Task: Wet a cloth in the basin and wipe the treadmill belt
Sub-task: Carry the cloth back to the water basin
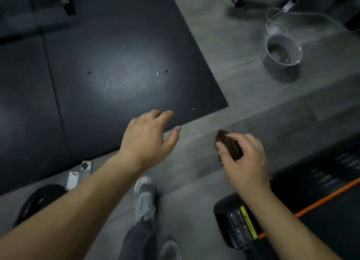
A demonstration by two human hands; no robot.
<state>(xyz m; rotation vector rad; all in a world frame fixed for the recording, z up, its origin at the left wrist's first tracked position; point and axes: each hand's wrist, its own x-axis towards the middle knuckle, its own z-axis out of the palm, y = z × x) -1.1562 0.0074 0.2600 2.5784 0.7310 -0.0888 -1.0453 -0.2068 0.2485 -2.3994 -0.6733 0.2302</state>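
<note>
Cloth, dark and wadded, sits in your right hand, with thumb and curled fingers clamped around it. Your left hand hangs just beside it, fingers loosely spread, holding nothing, over the edge of the black mat. Under your right wrist lies the treadmill with its orange stripe. Well beyond your right hand, the grey basin stands on the floor.

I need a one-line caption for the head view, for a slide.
Right hand grips a dark cloth, left hand open; basin on the floor beyond, treadmill at right.
</note>
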